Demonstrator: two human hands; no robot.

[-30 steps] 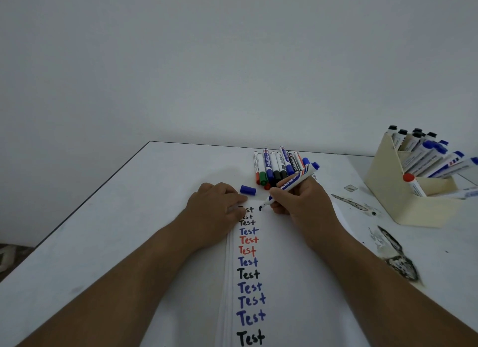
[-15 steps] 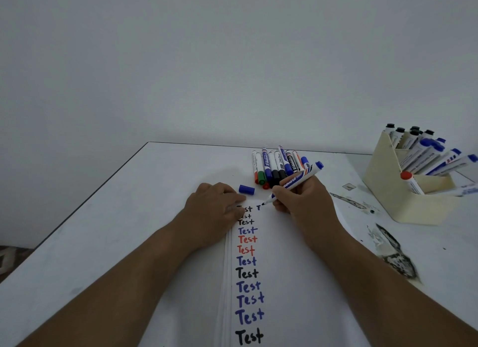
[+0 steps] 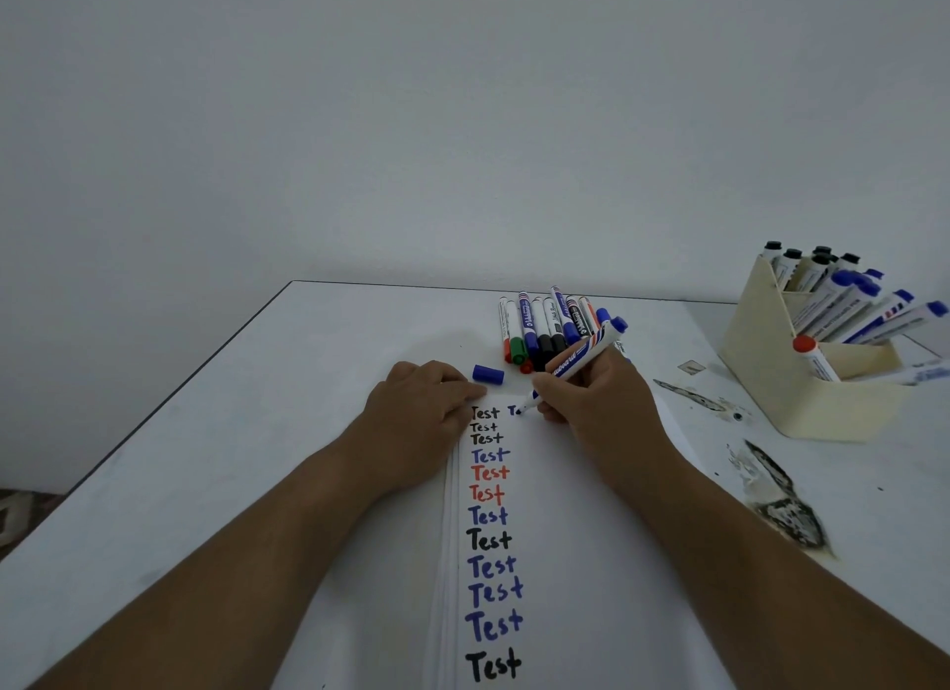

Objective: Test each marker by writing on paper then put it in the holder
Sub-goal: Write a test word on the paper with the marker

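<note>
My right hand [image 3: 596, 396] grips an uncapped blue marker [image 3: 576, 363], its tip down on the white paper [image 3: 576, 535] beside a fresh blue "Te". A column of black, blue and red "Test" words runs down the sheet. My left hand [image 3: 421, 406] lies flat on the paper's left edge, fingers straight. The marker's blue cap [image 3: 487, 373] lies just beyond my left fingertips. A bunch of capped markers [image 3: 540, 327] lies behind the paper. The beige holder [image 3: 771, 375] at the right holds several markers.
Everything sits on a white table [image 3: 257, 432] against a plain wall. Its left edge runs diagonally from the far corner toward me. Dark scuffed patches [image 3: 781, 504] mark the tabletop between the paper and the holder.
The marker tip has travelled right along the top line, adding blue letters beside the black "Test". My left hand has stayed put.
</note>
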